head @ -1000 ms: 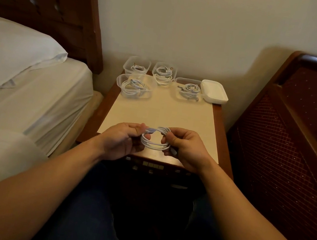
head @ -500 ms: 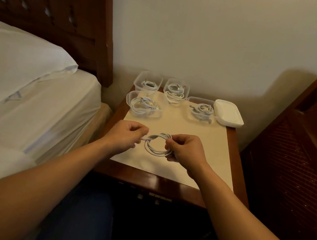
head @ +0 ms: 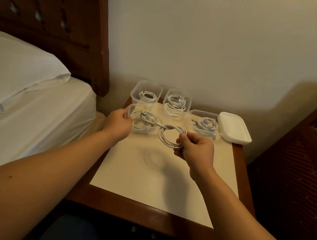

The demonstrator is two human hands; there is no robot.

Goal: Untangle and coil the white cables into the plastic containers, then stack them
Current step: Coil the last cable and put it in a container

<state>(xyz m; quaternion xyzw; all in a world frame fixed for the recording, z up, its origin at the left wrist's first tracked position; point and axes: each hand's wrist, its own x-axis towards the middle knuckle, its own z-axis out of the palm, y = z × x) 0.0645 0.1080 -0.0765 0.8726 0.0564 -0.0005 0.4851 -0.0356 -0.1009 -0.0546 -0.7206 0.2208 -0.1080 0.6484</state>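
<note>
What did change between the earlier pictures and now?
The left hand let go of the coiled white cable and took hold of the near-left container. The right hand carried the coil forward. The other containers kept their places.

Left hand covers the near-left container's left wall. Right hand hides the coiled cable's right side. Connector types unresolvable.
</note>
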